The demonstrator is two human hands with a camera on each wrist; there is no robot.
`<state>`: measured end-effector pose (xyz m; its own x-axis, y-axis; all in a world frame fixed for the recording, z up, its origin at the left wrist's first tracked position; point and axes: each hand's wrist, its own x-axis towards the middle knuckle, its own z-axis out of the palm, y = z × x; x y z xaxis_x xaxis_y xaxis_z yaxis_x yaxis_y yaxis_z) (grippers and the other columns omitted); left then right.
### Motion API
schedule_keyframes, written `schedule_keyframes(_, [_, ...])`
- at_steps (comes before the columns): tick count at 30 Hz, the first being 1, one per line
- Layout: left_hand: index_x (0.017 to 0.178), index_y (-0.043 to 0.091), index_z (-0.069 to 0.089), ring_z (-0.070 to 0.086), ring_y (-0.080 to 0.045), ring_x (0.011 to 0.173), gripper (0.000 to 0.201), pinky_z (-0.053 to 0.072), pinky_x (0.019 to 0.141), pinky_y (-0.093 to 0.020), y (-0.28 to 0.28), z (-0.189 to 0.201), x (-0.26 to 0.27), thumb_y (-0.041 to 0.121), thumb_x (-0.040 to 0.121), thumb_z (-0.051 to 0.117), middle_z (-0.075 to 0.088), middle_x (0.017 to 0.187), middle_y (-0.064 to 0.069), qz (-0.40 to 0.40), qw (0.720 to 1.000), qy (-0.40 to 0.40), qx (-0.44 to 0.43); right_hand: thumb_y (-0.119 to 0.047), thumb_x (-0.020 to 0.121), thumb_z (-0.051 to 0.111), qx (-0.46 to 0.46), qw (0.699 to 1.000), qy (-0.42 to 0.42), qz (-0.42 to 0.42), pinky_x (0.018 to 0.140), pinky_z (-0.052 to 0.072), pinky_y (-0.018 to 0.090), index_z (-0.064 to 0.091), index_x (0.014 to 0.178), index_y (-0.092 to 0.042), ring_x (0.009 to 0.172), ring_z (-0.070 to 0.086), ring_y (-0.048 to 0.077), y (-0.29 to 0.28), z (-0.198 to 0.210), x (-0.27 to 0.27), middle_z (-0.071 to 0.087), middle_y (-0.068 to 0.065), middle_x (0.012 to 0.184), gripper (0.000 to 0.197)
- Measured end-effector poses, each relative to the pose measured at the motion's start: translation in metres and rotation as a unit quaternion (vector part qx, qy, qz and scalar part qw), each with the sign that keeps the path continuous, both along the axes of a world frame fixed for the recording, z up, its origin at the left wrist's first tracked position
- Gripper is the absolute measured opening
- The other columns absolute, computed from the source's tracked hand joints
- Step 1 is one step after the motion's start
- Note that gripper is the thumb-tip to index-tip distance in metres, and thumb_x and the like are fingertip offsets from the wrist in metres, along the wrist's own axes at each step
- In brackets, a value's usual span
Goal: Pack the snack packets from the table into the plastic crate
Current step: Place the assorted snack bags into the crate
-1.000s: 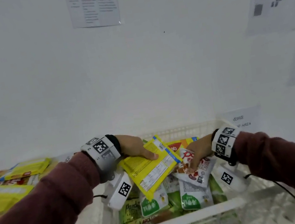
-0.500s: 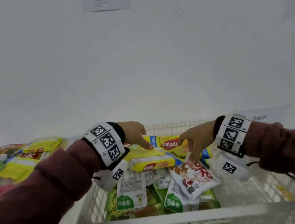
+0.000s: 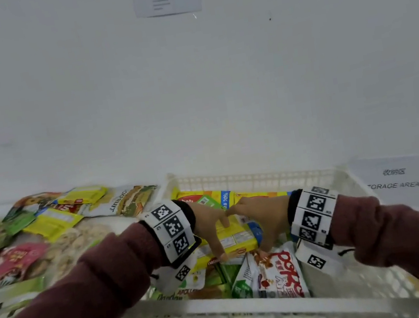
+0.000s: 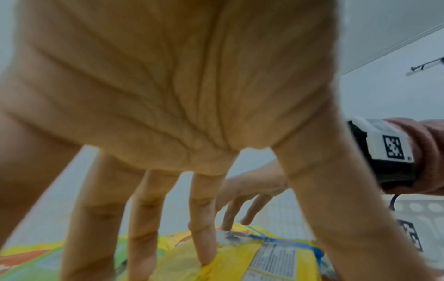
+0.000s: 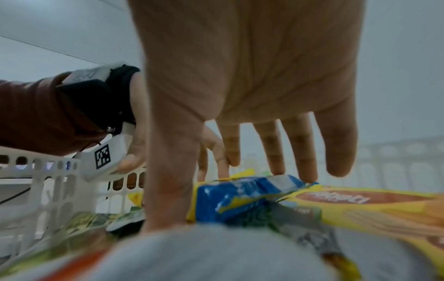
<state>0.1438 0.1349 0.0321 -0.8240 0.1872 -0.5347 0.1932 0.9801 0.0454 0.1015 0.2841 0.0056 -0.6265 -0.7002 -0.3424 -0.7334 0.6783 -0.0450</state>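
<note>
A white plastic crate holds several snack packets. Both hands are inside it, side by side. My left hand and right hand have straight, spread fingers whose tips touch a yellow packet with a blue end lying on top of the pile. In the left wrist view the fingers rest on the yellow packet. The right wrist view shows the right thumb beside its blue end. A white and red packet lies in front of the right hand. A yellow Nabati packet lies behind.
More packets lie on the table left of the crate: a yellow one, a pink one, a white one and green ones. A storage area sign lies to the right. The white wall stands close behind.
The left hand has let go of the yellow packet and the right hand of the white and red one. Both packets now lie in the crate, and both hands touch the yellow packet.
</note>
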Motion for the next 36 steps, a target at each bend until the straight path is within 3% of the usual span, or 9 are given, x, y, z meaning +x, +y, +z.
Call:
schedule_keyframes(4, [0.141,0.022,0.024,0.041,-0.027,0.128,0.084,0.040,0.099,-0.039,-0.002,-0.013,-0.004,0.035,0.076,0.074,0.032,0.145,-0.006,0.026,0.999,0.020,0.027,-0.015,0.080,0.070,-0.051,0.998,-0.017,-0.013,0.091,0.043,0.033,0.042,0.132,-0.013,0.114,0.050,0.027,0.005,0.016,-0.002,0.048,0.010,0.132,0.059])
schedule_keyframes(8, [0.138,0.013,0.027,0.053,-0.026,0.094,0.063,0.043,0.068,-0.030,-0.007,-0.013,-0.009,0.021,0.087,0.062,0.048,0.130,-0.012,0.044,0.989,0.105,0.090,-0.011,0.086,0.062,-0.217,0.975,0.037,-0.012,0.081,0.040,0.019,0.059,0.112,-0.007,0.097,0.055,0.016,0.017,0.029,-0.006,0.062,0.008,0.114,0.027])
schedule_keyframes(11, [0.132,0.007,0.036,0.052,-0.026,0.104,0.042,0.040,0.076,-0.029,-0.016,0.001,-0.018,0.019,0.094,0.047,0.049,0.130,-0.014,0.071,0.963,0.210,0.155,-0.025,0.087,0.063,-0.333,0.936,0.077,-0.086,0.088,0.035,0.021,0.045,0.131,-0.016,0.118,0.049,0.018,0.022,0.040,-0.009,0.050,0.004,0.133,0.049])
schedule_keyframes(17, [0.116,0.005,0.039,0.054,-0.027,0.094,0.025,0.045,0.077,-0.040,-0.018,0.005,-0.034,0.007,0.092,0.046,0.052,0.102,-0.012,0.147,0.863,0.247,0.415,-0.049,0.088,0.051,-0.316,0.900,-0.126,-0.275,0.092,0.045,0.033,0.002,0.149,-0.021,0.120,0.049,0.024,0.018,0.037,-0.007,0.034,0.008,0.148,0.083])
schedule_keyframes(22, [0.133,0.006,0.024,0.055,-0.019,0.084,0.049,0.049,0.068,-0.025,0.006,-0.007,-0.031,0.003,0.092,0.050,0.051,0.103,-0.006,0.116,0.830,0.134,0.528,-0.048,0.085,0.056,-0.444,0.806,-0.216,-0.326,0.080,0.052,0.036,0.027,0.126,-0.035,0.093,0.061,0.020,0.011,0.032,-0.003,0.055,0.001,0.121,0.052])
schedule_keyframes(25, [0.137,0.011,0.016,0.055,-0.025,0.099,0.063,0.048,0.088,-0.044,0.015,-0.011,-0.033,0.002,0.089,0.056,0.051,0.111,-0.007,0.088,0.839,0.109,0.526,-0.039,0.082,0.065,-0.482,0.783,-0.187,-0.345,0.060,0.053,0.022,0.015,0.140,-0.022,0.077,0.058,0.011,0.010,0.026,-0.011,0.055,0.004,0.117,0.078])
schedule_keyframes(28, [0.141,0.018,0.012,0.055,-0.026,0.106,0.075,0.047,0.092,-0.045,0.019,-0.008,-0.035,0.003,0.086,0.061,0.046,0.129,-0.010,0.060,0.856,0.060,0.510,-0.041,0.079,0.068,-0.464,0.789,-0.141,-0.377,0.071,0.055,0.033,0.006,0.144,-0.021,0.090,0.060,0.018,0.018,0.025,-0.016,0.056,0.001,0.114,0.093])
schedule_keyframes(32, [0.145,0.021,0.020,0.042,-0.024,0.128,0.072,0.039,0.101,-0.035,0.018,-0.002,-0.048,0.020,0.087,0.063,0.028,0.147,-0.005,-0.013,0.950,0.044,0.310,-0.049,0.078,0.066,-0.376,0.826,-0.062,-0.415,0.057,0.052,0.026,0.005,0.143,-0.018,0.090,0.059,0.022,0.048,0.041,-0.015,0.054,0.004,0.111,0.095])
schedule_keyframes(36, [0.142,0.018,0.031,0.037,-0.025,0.132,0.062,0.034,0.104,-0.033,0.025,-0.010,-0.066,0.030,0.089,0.060,0.029,0.148,-0.008,-0.038,0.980,0.099,0.171,-0.059,0.078,0.060,-0.130,0.888,0.009,-0.442,0.091,0.043,0.031,0.023,0.141,-0.011,0.115,0.052,0.028,0.077,0.053,-0.010,0.049,0.011,0.132,0.087])
